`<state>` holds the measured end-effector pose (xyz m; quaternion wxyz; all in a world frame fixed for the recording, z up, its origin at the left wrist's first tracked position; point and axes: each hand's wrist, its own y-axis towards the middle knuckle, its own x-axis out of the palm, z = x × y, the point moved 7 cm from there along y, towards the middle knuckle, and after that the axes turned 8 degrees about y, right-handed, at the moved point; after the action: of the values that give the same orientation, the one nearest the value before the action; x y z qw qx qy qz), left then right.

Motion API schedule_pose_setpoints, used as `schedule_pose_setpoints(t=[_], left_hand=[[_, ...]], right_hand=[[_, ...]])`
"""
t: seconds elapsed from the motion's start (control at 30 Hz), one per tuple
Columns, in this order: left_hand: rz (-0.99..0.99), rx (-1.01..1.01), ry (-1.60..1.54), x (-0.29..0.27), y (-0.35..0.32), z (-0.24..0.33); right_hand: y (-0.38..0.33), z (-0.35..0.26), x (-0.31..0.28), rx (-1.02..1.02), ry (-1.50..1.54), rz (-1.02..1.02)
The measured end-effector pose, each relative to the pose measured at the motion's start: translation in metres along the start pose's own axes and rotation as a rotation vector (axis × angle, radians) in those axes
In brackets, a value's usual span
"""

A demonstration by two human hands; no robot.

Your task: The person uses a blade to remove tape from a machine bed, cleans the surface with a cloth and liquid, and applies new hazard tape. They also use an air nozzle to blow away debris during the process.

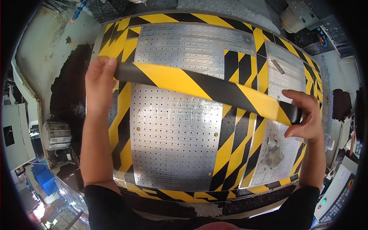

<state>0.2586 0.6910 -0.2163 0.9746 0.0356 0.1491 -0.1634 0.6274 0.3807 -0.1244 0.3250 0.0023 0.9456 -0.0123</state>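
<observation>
A strip of yellow-and-black striped hazard tape (195,85) stretches between my hands, sloping down to the right above a perforated metal plate (172,126). My left hand (100,76) pinches its left end between thumb and fingers. At the other end, my right hand (308,117) curves around the tape, thumb and forefinger apart at its edges; the remaining fingers are mostly hidden. Beneath the strip, similar striped tape (124,134) borders the plate, and several more bands (234,161) run down its right side. The strip covers part of the plate.
On the right-hand plate lie a small narrow tool (277,66) and a crumpled greyish piece (273,154). A metal spindle-like part (295,19) juts in at upper right. Beyond the left edge sits a ribbed metal cylinder (56,135); a control panel (337,189) stands at lower right.
</observation>
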Motion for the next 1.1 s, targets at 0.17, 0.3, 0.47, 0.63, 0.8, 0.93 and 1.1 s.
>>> schedule_pose_setpoints(t=[0.17,0.3,0.47,0.63,0.8,0.93,1.1], left_hand=[[0.087,0.041,0.056,-0.013,0.052,-0.012],[0.029,0.030,0.074,0.013,0.076,0.004],[-0.149,0.120,0.212,0.037,0.100,0.007],[-0.191,0.052,0.292,0.045,0.108,-0.001],[-0.175,-0.005,0.291,0.040,0.111,-0.017],[-0.257,0.069,0.199,0.053,0.109,-0.014],[-0.295,-0.003,0.369,0.049,0.109,-0.011]], right_hand=[[0.021,0.001,-0.026,-0.022,-0.447,0.104],[0.056,-0.008,-0.040,-0.308,-0.633,0.315],[0.081,0.004,-0.033,-0.281,-1.017,0.179],[0.095,0.029,-0.023,-0.362,-1.145,0.145],[0.104,0.042,-0.008,-0.395,-1.247,0.131],[0.104,0.048,-0.004,-0.399,-1.318,0.106],[0.108,0.055,0.003,-0.382,-1.338,0.077]])
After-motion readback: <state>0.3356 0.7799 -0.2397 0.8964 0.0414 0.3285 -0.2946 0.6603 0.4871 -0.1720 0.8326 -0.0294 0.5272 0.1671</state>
